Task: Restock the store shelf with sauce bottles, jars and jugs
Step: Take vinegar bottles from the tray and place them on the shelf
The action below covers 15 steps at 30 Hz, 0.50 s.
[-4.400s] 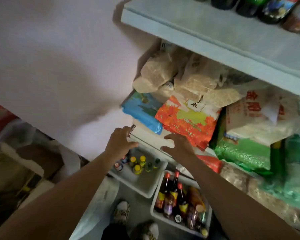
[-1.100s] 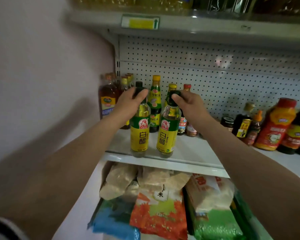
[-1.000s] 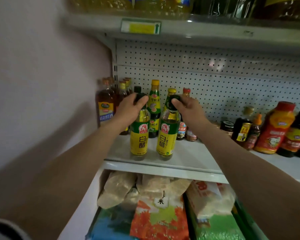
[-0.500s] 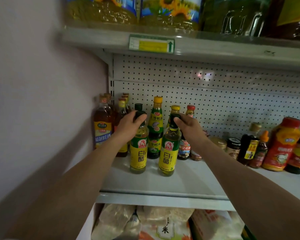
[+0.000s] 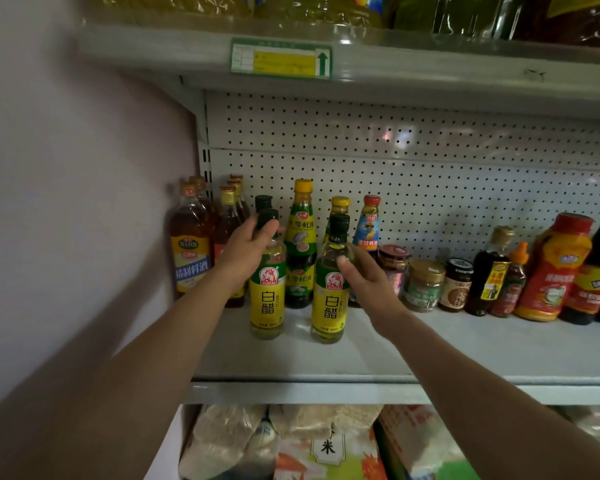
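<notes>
Two white-vinegar bottles with yellow labels and dark green caps stand upright side by side near the front of the grey shelf (image 5: 465, 351). My left hand (image 5: 245, 252) grips the neck of the left vinegar bottle (image 5: 267, 303) just under its cap. My right hand (image 5: 368, 282) holds the right vinegar bottle (image 5: 328, 306) at its shoulder. Its thumb lies on the front of the glass and its fingers are hidden behind.
Along the pegboard back stand brown cooking-wine bottles (image 5: 189, 251), an oyster-sauce bottle (image 5: 300, 244), small jars (image 5: 425, 284) and red-capped sauce bottles (image 5: 555, 271). Oil jugs (image 5: 312, 8) fill the shelf above, rice bags (image 5: 326, 441) the one below. A wall (image 5: 66, 168) closes the left side.
Both hands rose from the floor crates to the shelf with the two vinegar bottles. In the last half second my right hand slid from the cap down to the bottle's shoulder.
</notes>
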### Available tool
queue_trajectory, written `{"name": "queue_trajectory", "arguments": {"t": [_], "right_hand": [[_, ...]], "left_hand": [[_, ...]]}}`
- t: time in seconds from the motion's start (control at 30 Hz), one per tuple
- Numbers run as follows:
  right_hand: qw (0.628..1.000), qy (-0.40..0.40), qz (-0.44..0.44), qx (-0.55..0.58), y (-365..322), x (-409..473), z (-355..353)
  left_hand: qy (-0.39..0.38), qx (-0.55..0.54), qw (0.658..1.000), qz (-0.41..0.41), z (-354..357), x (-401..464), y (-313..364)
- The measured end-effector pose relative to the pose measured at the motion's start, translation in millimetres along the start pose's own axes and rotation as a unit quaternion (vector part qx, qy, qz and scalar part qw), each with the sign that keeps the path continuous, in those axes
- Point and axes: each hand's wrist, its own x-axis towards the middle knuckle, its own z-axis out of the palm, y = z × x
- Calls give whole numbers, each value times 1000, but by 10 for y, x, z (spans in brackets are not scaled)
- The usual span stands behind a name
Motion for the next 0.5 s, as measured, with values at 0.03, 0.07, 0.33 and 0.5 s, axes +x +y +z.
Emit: {"name": "queue_trajectory", "arguments": {"t": [0.03, 0.07, 0.33, 0.5], "right_hand": [[1000, -3, 4, 9, 129, -62, 5], [1000, -7, 6, 12, 252, -122, 14], [998, 7, 21, -66, 904, -254, 52], [997, 24, 20, -76, 968, -225, 71]], "left_hand": [[9, -7, 1000, -5, 21, -52, -41], [22, -18, 1000, -13, 48, -115, -98], [54, 46, 992, -101, 167, -565, -719], [72, 108, 986, -102, 184, -525, -768]]}}
